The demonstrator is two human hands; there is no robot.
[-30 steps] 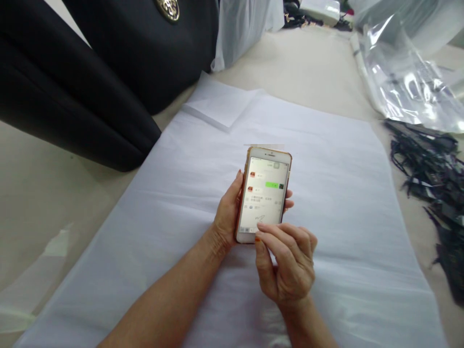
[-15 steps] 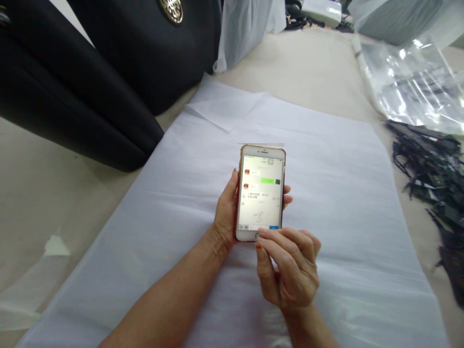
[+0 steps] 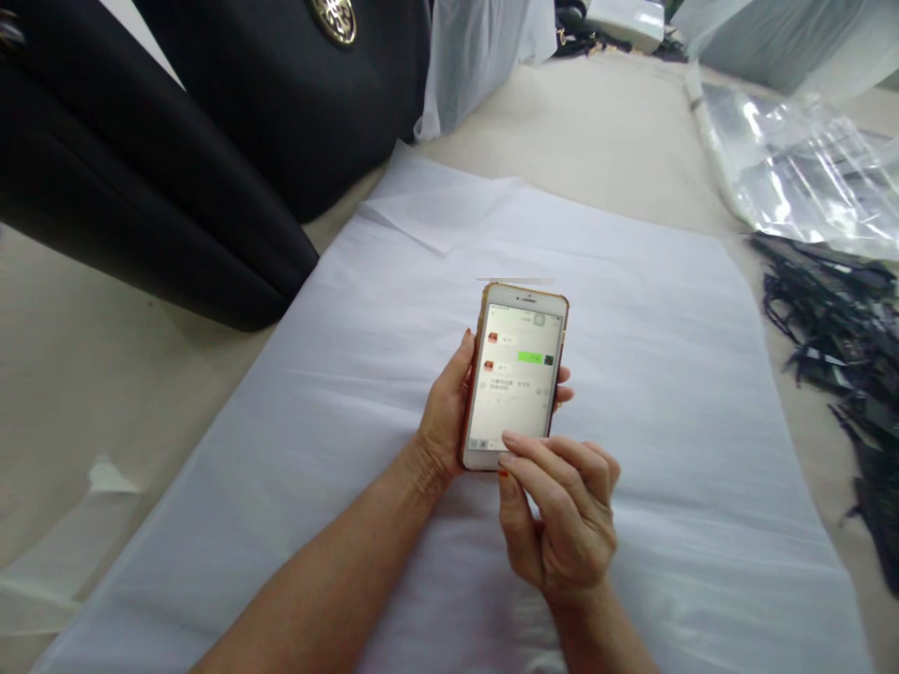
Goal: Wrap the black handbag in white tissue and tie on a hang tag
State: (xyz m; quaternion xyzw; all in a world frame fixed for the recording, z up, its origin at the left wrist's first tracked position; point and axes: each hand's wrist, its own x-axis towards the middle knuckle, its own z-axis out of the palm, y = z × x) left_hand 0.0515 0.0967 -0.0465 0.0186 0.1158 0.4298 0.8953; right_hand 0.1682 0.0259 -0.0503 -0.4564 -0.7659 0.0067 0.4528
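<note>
A white smartphone point(image 3: 516, 374) in a gold-edged case rests in my left hand point(image 3: 444, 407), whose thumb lies along its left edge and whose fingertips show at its right edge. Its lit screen displays a chat with a green message bubble. My right hand point(image 3: 562, 510) is at the lower end of the phone, fingers loosely bent and a fingertip over the bottom of the screen; whether it touches the glass I cannot tell. Nothing is held in that hand. Beneath both hands spreads a large sheet of thin white paper point(image 3: 596, 309).
Black handbags point(image 3: 302, 103), one with a gold round emblem, stand at the upper left. Clear plastic bags point(image 3: 807, 168) lie at the right above a heap of black strips point(image 3: 835, 328). A translucent wrapper point(image 3: 478, 65) hangs at the back. Paper scraps point(image 3: 77, 538) lie at the left.
The phone has shifted slightly right and tilted clockwise in my left hand. The handwritten strokes low on its screen are gone. My right hand has barely moved.
</note>
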